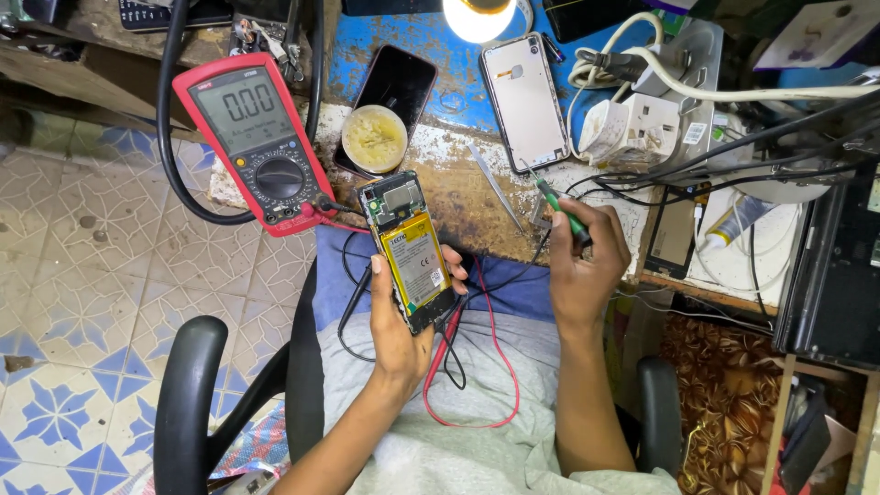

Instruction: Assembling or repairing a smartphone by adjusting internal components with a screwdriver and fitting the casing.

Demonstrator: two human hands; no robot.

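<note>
An opened phone (410, 249), back cover off, is gripped in the left hand (399, 316), fingers wrapped round its right edge and thumb along the left; a yellow battery (417, 260) is exposed in its lower half and a circuit board (392, 200) at its top; the phone is held tilted over the lap, its top end at the bench edge (458, 197). A green-handled screwdriver (561, 209) is clasped in the closed right hand (587, 261), tip pointed up and left over the bench, apart from the phone. A red multimeter (258, 137) is seen lying at the bench's left edge, display lit; its red lead (495, 385) and black lead (353, 302) are draped across the lap beneath the hands. A round tin of yellowish paste (374, 138) is placed just above the phone, overlapping a dark phone (396, 92); a pale back cover (525, 99) lies right of it; tweezers (495, 186) rest between tin and screwdriver. A white power strip (665, 110) with plugs and tangled cables is noted at right; a lamp (478, 16) is lit at top.
</note>
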